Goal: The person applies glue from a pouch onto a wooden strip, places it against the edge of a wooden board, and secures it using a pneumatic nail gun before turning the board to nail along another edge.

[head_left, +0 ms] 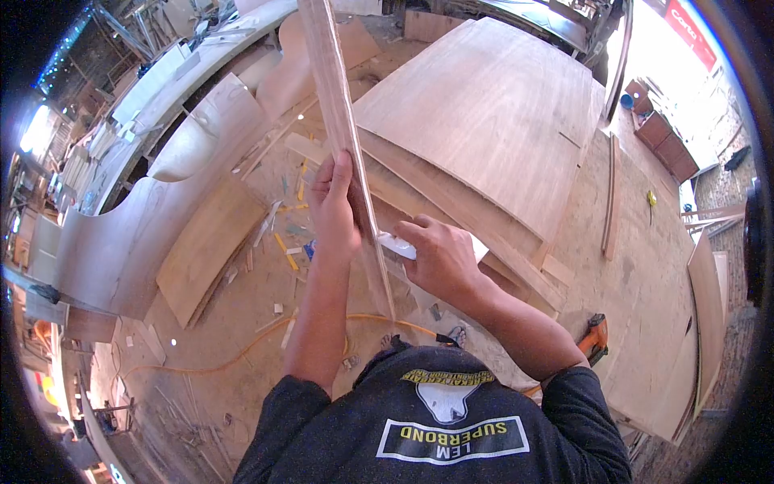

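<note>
Head view: your left fingers [343, 168] grip the board [327, 68], which slants up in front of you. Your right fingers [409, 231] close round a white item [396, 245], its tip at the board's edge. Past them lie wood sheets [484, 105]; a yellow-orange cable [367, 316] crosses the floor [234, 310], and an orange tool [595, 337] lies near your right arm.

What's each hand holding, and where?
The left hand grips a long wooden strip partway along its length; the right hand holds a white bottle-like thing around its middle.
</note>
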Tool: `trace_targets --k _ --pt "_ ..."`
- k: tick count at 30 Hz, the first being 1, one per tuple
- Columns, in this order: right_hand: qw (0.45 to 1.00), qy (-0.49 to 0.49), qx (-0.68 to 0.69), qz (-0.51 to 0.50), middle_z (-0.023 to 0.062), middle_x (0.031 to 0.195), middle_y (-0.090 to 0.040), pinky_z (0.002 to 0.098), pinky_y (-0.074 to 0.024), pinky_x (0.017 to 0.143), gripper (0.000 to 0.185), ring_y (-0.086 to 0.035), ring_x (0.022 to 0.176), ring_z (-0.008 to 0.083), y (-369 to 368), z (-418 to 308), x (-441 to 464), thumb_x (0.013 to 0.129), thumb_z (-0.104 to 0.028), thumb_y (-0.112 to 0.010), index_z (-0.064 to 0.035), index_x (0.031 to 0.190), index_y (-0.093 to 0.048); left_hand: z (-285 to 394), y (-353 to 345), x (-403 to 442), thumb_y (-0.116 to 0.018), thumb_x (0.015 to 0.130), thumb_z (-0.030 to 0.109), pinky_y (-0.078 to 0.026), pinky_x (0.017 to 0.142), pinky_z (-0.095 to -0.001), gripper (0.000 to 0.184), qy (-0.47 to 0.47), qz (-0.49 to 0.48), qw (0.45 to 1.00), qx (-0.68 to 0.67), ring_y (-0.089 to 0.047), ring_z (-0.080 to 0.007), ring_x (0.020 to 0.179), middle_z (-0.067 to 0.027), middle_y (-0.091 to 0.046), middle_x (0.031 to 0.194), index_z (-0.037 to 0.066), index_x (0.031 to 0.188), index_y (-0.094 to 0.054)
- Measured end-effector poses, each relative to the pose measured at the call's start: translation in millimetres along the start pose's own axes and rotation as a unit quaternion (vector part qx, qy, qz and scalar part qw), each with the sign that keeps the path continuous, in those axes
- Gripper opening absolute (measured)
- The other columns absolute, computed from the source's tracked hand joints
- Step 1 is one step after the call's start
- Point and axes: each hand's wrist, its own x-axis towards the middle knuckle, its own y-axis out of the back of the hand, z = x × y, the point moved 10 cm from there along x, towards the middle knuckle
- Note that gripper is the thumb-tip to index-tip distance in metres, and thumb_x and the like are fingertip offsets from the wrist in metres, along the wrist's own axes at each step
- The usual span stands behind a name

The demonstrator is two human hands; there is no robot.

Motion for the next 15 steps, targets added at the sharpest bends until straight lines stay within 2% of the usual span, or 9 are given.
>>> trace_targets --k 2,5,15 --pt "1.000 -0.005 -0.004 -0.005 0.0115 0.096 -0.071 0.0491 -0.0566 0.074 0.034 -0.071 0.087 0.0371 -4 2 -2 0.076 -0.011 -0.074 -0.0139 0.111 -0.074 3 -2 3 -0.066 0.105 0.036 -0.038 0.051 -0.0231 0.035 -0.012 -0.011 1.000 -0.002 -0.048 -0.0043 0.058 0.0064 -0.057 0.070 0.008 0.124 -0.074" --pt "1.000 -0.005 -0.003 -0.003 0.0115 0.097 -0.071 0.0488 -0.0567 0.075 0.033 -0.071 0.088 0.0371 -9 4 -5 0.077 -0.012 -0.075 -0.0141 0.110 -0.074 13 -11 3 -0.067 0.106 0.031 -0.045 0.064 -0.0229 0.023 -0.009 -0.016 1.000 -0.023 -0.058 -0.0031 0.072 0.0061 -0.067 0.085 0.009 0.103 -0.073" --pt "1.000 -0.016 -0.005 -0.019 0.0116 0.099 -0.072 0.0493 -0.0569 0.076 0.027 -0.072 0.090 0.0373 -19 10 -14 0.078 -0.014 -0.074 -0.0137 0.105 -0.074 19 -11 20 -0.071 0.102 0.033 -0.044 0.060 -0.0232 0.023 -0.014 -0.005 1.000 -0.020 -0.057 -0.0042 0.067 0.0060 -0.066 0.080 0.010 0.098 -0.072"
